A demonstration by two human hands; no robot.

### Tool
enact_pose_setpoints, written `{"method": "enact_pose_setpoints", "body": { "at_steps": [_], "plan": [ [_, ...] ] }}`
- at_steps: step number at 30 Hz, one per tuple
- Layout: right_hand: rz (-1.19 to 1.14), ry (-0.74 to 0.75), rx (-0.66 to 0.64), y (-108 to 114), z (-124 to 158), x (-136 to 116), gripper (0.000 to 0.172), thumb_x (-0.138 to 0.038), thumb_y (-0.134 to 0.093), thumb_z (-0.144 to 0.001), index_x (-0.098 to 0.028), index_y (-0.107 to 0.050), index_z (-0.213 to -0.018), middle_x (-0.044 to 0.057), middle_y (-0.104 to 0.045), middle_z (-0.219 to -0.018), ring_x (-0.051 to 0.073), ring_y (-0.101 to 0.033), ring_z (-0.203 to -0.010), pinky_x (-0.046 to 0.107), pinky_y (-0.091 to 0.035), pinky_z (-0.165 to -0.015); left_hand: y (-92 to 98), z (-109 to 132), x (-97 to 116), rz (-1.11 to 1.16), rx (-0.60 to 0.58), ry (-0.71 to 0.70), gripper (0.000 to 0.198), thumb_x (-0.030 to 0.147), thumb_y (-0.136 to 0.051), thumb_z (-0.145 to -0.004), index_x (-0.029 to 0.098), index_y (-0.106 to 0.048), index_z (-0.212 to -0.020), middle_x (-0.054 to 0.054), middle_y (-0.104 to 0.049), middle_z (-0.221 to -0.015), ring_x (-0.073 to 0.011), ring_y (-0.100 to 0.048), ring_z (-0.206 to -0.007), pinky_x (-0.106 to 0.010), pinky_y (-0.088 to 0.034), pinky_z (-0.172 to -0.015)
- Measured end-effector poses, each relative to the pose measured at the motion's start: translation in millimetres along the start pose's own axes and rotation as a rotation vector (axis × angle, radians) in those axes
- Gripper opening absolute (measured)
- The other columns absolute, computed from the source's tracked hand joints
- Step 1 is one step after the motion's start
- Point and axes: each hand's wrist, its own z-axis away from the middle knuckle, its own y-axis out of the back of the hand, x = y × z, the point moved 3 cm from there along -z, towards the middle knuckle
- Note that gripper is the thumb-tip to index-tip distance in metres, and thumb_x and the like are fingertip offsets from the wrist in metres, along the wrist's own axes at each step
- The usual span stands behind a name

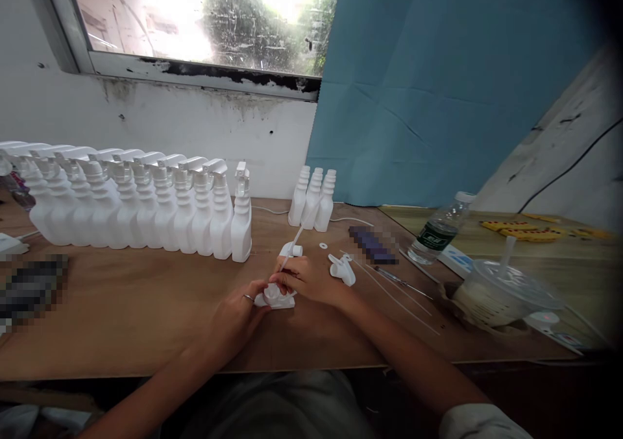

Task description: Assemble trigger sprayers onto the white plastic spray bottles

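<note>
Low over the brown table, my left hand [246,308] is closed around a white trigger spray head [276,297]. My right hand [299,277] pinches a thin white dip tube [294,239] that points up and away; its lower end meets the spray head, though the fingers cover the joint. Just behind my right hand lies another white spray part [294,249], partly hidden. To the right is a loose spray head [342,269], with a small white ring [323,246] beyond it. Several loose tubes [400,296] lie farther right.
A long row of white spray bottles [165,215] stands at the left rear, and three bottles without heads [311,205] at the back. On the right are a screwdriver-like tool [402,281], a water bottle [435,235] and a lidded drink cup [501,296]. The table's front edge [316,369] is close.
</note>
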Motion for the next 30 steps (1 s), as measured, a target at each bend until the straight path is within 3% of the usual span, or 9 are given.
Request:
{"method": "enact_pose_setpoints", "body": {
  "at_steps": [13, 24, 30],
  "plan": [
    [0.234, 0.125, -0.053, -1.2, 2.1, -10.7, 0.026, -0.038, -0.048, -0.098, -0.021, -0.059, -0.083, -0.001, -0.06, -0.072, 0.014, -0.055, -0.066, 0.028, -0.041, -0.065, 0.6, 2.0, -0.9, -0.012, -0.009, 0.018, 0.025, 0.026, -0.053, -0.092, 0.024, -0.054, -0.116, -0.002, -0.071, -0.098, -0.0193, -0.068, -0.082, -0.03, -0.052, -0.073],
    [0.217, 0.11, -0.026, -0.2, 0.3, -5.4, 0.027, -0.036, -0.049, -0.098, -0.02, -0.057, -0.078, -0.001, -0.057, -0.068, 0.015, -0.054, -0.064, 0.028, -0.04, -0.062, -1.1, 1.5, -2.5, 0.001, -0.01, -0.01, 0.027, 0.025, -0.052, -0.092, 0.023, -0.053, -0.119, -0.004, -0.07, -0.102, -0.0207, -0.067, -0.088, -0.031, -0.052, -0.075],
    [0.149, 0.061, 0.012, -4.3, -2.0, -4.2, 0.031, -0.042, -0.046, -0.098, -0.02, -0.057, -0.08, -0.003, -0.058, -0.061, 0.012, -0.055, -0.055, 0.026, -0.043, -0.058, -2.9, 2.4, -4.9, -0.036, -0.011, -0.004, 0.03, 0.024, -0.053, -0.091, 0.022, -0.052, -0.121, -0.002, -0.068, -0.09, -0.0197, -0.066, -0.08, -0.029, -0.05, -0.069]
  ]
}}
